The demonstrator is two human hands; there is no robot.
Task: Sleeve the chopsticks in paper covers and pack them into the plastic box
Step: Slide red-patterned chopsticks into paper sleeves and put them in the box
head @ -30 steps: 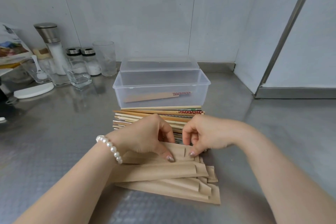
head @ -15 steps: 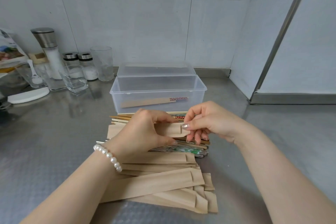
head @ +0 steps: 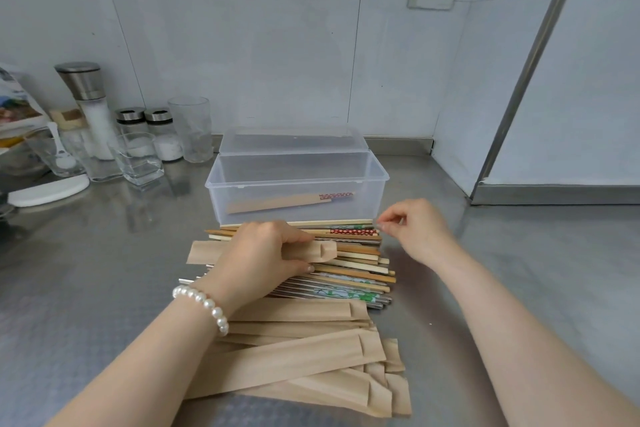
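Note:
My left hand (head: 258, 258) grips a brown paper cover (head: 202, 252) and holds it flat over the heap of loose chopsticks (head: 349, 265). Its open flap end points right. My right hand (head: 414, 230) hovers at the right tips of the chopsticks nearest the box, thumb and forefinger pinched close together; I cannot tell whether they touch a stick. A pile of empty paper covers (head: 298, 357) lies in front of the heap. The clear plastic box (head: 377, 180) stands open behind the chopsticks, with one sleeved pair (head: 277, 202) inside.
The box lid (head: 292, 140) leans behind the box. At the back left stand a salt grinder (head: 88, 107), two shakers (head: 162, 135), a tall glass (head: 190, 128), a square glass (head: 138, 159) and a white dish (head: 48, 191). A wall corner with a metal strip (head: 519, 90) bounds the right side.
The paper cover was lifted off the pile. My right hand let go of its flap end and moved right and back to the chopstick tips. My left hand keeps holding the cover.

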